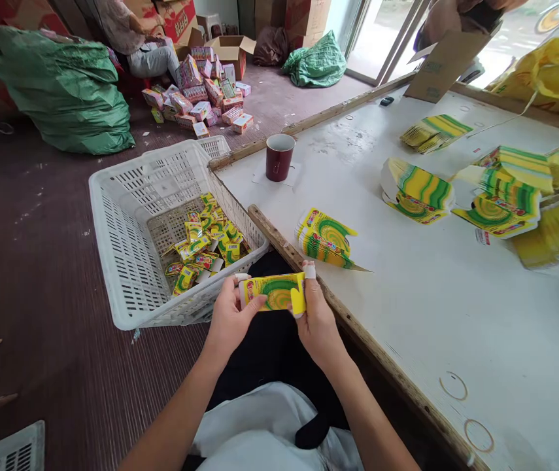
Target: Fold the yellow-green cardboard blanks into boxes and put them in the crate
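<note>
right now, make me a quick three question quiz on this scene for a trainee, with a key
1. True or false: the left hand and the right hand both hold a yellow carton.
2. Which stands on the white table: (a) a green sack, (b) a dark red mug, (c) a stool?
3. Fill in: small yellow boxes lie inside the white ____.

Key: 1. true; 2. b; 3. basket

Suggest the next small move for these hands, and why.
Probably tuck in the small yellow cardboard flap with the right hand: it looks untucked beside that hand's fingers, at one end of the yellow-and-green rectangular cardboard carton, while the left hand grips the other end.
</note>
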The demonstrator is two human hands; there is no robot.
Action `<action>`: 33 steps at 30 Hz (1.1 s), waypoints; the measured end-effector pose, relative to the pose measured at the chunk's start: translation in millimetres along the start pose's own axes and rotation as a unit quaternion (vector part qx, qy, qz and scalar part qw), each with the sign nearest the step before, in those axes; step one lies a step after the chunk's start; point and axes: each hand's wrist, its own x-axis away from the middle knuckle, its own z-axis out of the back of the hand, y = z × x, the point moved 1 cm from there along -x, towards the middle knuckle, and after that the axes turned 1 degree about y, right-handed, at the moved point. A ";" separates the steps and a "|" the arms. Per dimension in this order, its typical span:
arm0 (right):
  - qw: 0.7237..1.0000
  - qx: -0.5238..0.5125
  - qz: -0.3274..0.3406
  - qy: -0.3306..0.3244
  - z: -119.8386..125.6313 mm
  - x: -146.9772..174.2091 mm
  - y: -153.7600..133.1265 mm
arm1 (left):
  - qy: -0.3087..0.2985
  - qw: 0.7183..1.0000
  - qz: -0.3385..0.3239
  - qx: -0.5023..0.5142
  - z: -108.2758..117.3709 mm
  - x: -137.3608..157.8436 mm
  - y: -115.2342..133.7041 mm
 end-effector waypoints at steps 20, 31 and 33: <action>0.994 -0.047 0.038 -0.087 23.7 -7.7 -1.5 | 0.009 0.996 0.031 0.078 -4.4 0.2 3.7; 0.995 -0.085 -0.015 -0.051 10.8 -9.6 -4.4 | 0.034 0.998 -0.042 -0.013 7.1 -4.0 9.1; 0.999 -0.053 -0.013 -0.005 26.5 -20.3 -4.2 | 0.137 0.983 -0.107 -0.057 27.8 -13.6 15.7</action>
